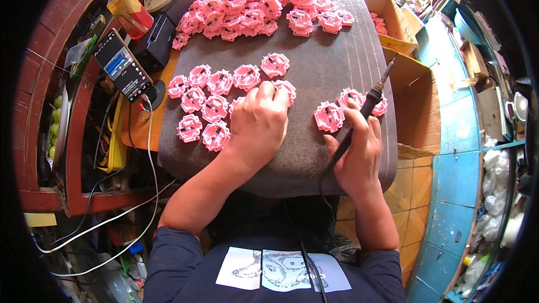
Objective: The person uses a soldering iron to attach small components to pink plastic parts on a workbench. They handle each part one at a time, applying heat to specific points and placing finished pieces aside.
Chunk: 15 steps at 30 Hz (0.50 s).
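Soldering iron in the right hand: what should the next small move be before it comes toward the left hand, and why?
Probably ease the left hand back from the pink piece first. Its fingers are right at that piece, while the right hand holds the soldering iron tip up; a lowered tip, if hot, could burn them.

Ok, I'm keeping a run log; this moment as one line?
left hand: at pink piece, grip hidden | right hand: holding black soldering iron | pink heap: far on table
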{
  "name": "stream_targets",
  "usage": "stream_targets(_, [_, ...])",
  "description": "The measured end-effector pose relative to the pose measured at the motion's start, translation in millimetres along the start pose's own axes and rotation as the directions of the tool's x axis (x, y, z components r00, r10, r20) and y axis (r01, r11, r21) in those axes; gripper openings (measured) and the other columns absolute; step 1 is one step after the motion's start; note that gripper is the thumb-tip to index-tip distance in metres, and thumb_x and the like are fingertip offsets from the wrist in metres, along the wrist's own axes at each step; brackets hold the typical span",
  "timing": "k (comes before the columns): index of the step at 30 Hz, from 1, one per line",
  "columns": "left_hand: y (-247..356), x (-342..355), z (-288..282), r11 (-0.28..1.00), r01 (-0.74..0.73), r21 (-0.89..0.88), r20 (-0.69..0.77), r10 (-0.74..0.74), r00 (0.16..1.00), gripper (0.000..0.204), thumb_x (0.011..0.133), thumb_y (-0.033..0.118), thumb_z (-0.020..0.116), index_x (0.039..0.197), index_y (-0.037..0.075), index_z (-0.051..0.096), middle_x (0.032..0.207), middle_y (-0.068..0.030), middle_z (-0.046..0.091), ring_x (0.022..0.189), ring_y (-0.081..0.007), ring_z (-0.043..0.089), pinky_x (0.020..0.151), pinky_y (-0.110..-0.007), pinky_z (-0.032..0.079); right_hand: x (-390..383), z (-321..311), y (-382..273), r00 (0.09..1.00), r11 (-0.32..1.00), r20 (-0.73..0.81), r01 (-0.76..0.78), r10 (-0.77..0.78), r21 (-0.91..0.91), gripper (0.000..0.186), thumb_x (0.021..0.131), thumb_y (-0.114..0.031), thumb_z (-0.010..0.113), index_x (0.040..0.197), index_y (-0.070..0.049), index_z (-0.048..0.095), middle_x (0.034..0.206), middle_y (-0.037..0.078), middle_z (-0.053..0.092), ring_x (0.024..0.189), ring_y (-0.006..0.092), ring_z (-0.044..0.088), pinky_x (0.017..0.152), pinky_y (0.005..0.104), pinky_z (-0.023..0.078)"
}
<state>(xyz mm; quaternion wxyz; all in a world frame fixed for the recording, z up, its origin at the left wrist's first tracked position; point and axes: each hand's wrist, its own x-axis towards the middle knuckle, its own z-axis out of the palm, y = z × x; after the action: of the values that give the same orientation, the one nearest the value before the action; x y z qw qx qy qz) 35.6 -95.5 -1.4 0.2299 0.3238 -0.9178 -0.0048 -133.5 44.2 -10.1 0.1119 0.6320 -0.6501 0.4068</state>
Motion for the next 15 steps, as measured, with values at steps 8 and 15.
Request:
stream_targets(8, [30.1,-47.9,-21.6,0.927,-0.15,-0.345,-0.032,0.148,0.988,0.025,0.08,0.001,0.077,0.103,0.001,0.067,0.103,-0.0148,0.063,0.086,-0.0349,0.069,0.074,-0.044,0.058,-38.7,17.6,-25.2,0.987,0.947,-0.126,0.133,-0.1,0.291,0.05,0.082,0.006,0.077,0.125,-0.004,0.052,0.104,0.02,0.069,0.08,0.0389,0.065,0.071,0.0464,0.052])
stream_targets(15, [33.2,-59.5,-19.3,0.893,-0.169,-0.417,-0.021,0.176,0.984,0.033,0.081,0.002,0.077,0.112,-0.003,0.069,0.108,-0.0165,0.063,0.092,-0.0355,0.069,0.078,-0.045,0.058,-43.7,19.1,-25.5,0.986,0.959,-0.08,0.164,-0.149,0.233,0.057,0.078,0.008,0.076,0.129,-0.005,0.053,0.106,0.019,0.069,0.085,0.0377,0.065,0.073,0.0473,0.052])
